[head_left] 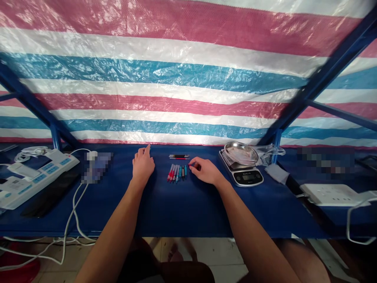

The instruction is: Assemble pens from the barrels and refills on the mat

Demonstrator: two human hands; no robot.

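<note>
I'm resting my open, empty left hand (143, 166) on the bench (165, 212) while my right hand (205, 171) hovers, fingers loosely parted, just beside the row of pens (177, 173).

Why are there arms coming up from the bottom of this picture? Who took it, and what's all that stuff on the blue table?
Those arms belong to a person wearing a camera on their head, so we see what they see, looking forward and down. Their right hand has its fingers right beside a row of red, grey and blue pens. Their left hand rests on the blue table. I can't see either hand clearly holding anything. Two thin pens lie just past the row. On the right is a kitchen scale with a steel dish on top. On the left is a white power strip.
</note>
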